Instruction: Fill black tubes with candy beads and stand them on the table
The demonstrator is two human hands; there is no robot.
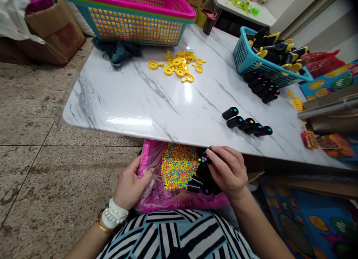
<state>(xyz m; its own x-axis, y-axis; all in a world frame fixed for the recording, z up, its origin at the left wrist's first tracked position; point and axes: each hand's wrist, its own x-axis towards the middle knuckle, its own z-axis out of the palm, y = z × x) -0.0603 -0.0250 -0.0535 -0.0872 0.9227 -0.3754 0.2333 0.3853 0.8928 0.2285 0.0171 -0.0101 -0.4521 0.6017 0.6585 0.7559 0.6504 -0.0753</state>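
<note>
On my lap lies a pink tray [144, 158] lined with clear plastic. Small multicoloured beads [179, 165] fill its left side, with several black tubes [195, 183] to their right. My left hand [134, 182] grips the tray's left rim, thumb over the plastic. In my right hand [228, 169] is a black tube [207, 154], held over the tray between thumb and fingers, with a few coloured beads at its end. Past the table edge, several black tubes [247, 122] lie on the tabletop, each with a coloured dot at one end.
The marbled white table [125, 98] carries yellow ring-shaped caps [180, 63], a dark cloth [117, 52] and stacked pink and blue baskets [134, 24]. At the right, a blue basket [240, 52] holds black and yellow pieces, with more black tubes [261, 87] before it.
</note>
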